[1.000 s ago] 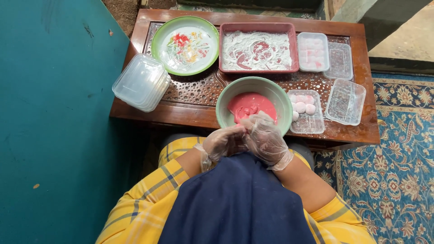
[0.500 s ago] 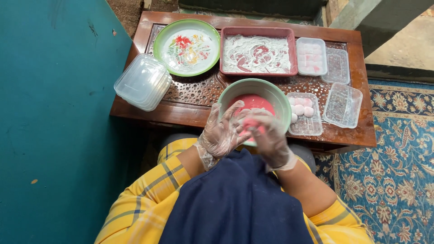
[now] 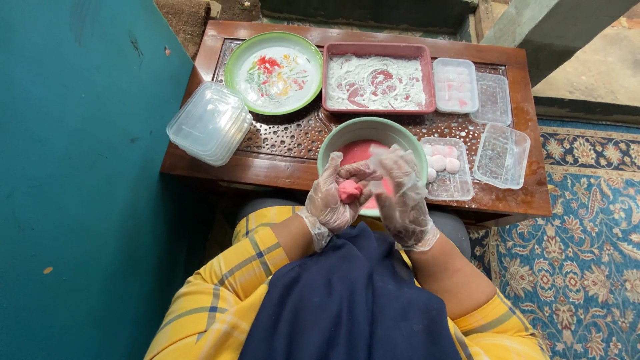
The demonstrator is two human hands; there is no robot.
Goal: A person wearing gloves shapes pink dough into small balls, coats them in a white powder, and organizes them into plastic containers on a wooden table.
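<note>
Left hand: gloved in thin clear plastic, palm up, fingers curled around the pink dough lump; held just in front of the green bowl's near rim.
Right hand: gloved likewise, fingers spread and loose, clamped on nothing; fingertips close beside the lump, over the near edge of the bowl.
Pink dough lump: small, rounded, cupped in the left palm, clear of the table.
Green bowl: pale green rim, pink dough mass inside, at the near edge of the carved wooden table.
Doing the step well (judgement): keep the lump seated deep in the cupped palm; press and turn with light, even pressure so the surface closes smooth; work over the bowl so any dropped bits fall back in; keep glove film from creasing into the dough.
Floured tray: pink rectangular tray behind the bowl, coated in white powder with swirl marks.
Round plate: green rim, white centre with red and yellow floral print, behind and left of the bowl.
Stack of clear lids: left of the bowl, at the table's left edge.
Filled clear box: just right of the bowl, pale pink and white balls inside.
Empty clear boxes: further right of the bowl; more behind, one holding pale balls.
Labels and signs: none visible on any container.
</note>
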